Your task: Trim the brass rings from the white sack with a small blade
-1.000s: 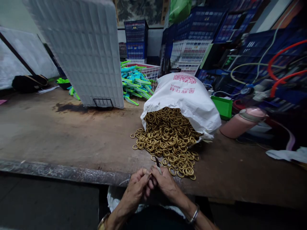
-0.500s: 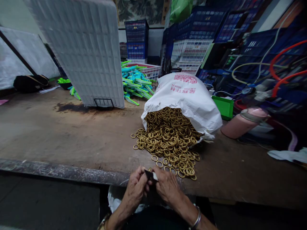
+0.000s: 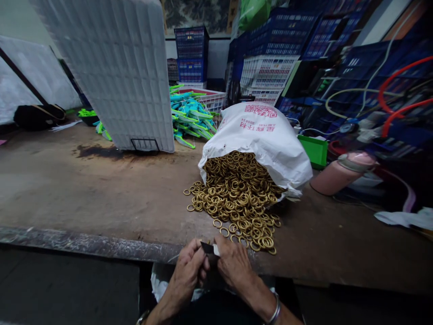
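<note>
My right hand [image 3: 235, 262] is closed around a small knife [image 3: 207, 248] with a dark blade and a white part by the fingers. The blade points left, towards my left hand [image 3: 190, 266]. My left fingers are pinched together at the blade's tip; a sliver of a gold-coloured ring shows there, mostly hidden by the fingers. Both hands are at the table's front edge. Just beyond them, a heap of gold-coloured rings [image 3: 233, 198] spills out of a white sack [image 3: 260, 135] lying on its side with red print.
The brown table [image 3: 84, 194] bears an upright white panel [image 3: 118, 81], turquoise and green plastic pieces [image 3: 191, 115], a green tray [image 3: 314, 151] and a pink bottle [image 3: 343, 174]. Stacked crates [image 3: 270, 70] stand behind. Orange hoses [image 3: 389, 99] hang at the right.
The knife and both hands have shifted slightly left and down, with the blade still at my left fingers. The ring heap and sack look the same.
</note>
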Action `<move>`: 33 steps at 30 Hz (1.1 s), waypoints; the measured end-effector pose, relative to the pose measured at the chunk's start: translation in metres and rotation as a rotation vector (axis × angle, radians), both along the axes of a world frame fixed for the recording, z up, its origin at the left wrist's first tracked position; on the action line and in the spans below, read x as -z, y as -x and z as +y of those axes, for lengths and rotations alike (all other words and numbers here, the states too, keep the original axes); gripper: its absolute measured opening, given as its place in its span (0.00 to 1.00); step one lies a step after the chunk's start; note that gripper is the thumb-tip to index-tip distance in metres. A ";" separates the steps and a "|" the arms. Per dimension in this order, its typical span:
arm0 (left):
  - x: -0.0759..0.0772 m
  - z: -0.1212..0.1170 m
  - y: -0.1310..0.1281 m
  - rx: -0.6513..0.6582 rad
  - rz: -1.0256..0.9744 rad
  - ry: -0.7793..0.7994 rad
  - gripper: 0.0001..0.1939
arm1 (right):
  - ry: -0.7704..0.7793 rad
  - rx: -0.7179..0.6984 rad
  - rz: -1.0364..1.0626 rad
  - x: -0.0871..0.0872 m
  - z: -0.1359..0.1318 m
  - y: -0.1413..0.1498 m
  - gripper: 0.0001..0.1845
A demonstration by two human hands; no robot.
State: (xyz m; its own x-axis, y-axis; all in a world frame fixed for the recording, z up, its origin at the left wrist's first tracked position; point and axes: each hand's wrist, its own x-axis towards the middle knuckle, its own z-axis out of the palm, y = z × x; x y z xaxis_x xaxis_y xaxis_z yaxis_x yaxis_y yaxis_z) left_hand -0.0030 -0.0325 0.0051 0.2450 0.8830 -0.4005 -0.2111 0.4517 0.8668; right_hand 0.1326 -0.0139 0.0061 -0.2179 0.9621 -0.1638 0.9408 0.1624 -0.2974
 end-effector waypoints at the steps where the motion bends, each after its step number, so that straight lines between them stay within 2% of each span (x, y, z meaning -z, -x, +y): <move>1: -0.003 -0.002 0.001 0.003 -0.024 -0.009 0.15 | -0.012 0.003 -0.004 -0.001 0.002 -0.001 0.17; 6: -0.015 -0.013 0.002 0.100 -0.156 -0.027 0.14 | -0.057 0.081 -0.036 -0.005 0.016 -0.013 0.16; 11: -0.009 -0.008 0.002 -0.048 -0.310 0.025 0.13 | -0.191 0.090 0.001 -0.002 0.023 -0.014 0.12; 16: -0.005 0.000 0.007 -0.148 -0.340 0.060 0.11 | -0.176 0.126 -0.083 0.002 0.032 -0.006 0.07; 20: -0.006 0.002 0.010 -0.149 -0.408 0.102 0.08 | -0.151 0.118 -0.146 0.004 0.037 -0.002 0.09; 27: -0.001 0.004 0.015 -0.185 -0.487 0.189 0.10 | -0.141 0.101 -0.177 0.004 0.042 0.002 0.09; 33: 0.000 0.011 0.014 -0.233 -0.412 0.228 0.11 | -0.145 0.082 -0.140 0.006 0.042 -0.001 0.10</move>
State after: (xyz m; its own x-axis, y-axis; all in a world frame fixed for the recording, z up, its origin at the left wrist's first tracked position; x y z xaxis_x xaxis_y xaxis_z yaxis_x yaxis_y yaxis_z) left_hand -0.0169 -0.0217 0.0046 0.2297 0.8345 -0.5008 -0.6311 0.5195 0.5761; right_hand 0.1341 0.0286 0.0003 -0.1231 0.9913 -0.0456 0.9831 0.1155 -0.1422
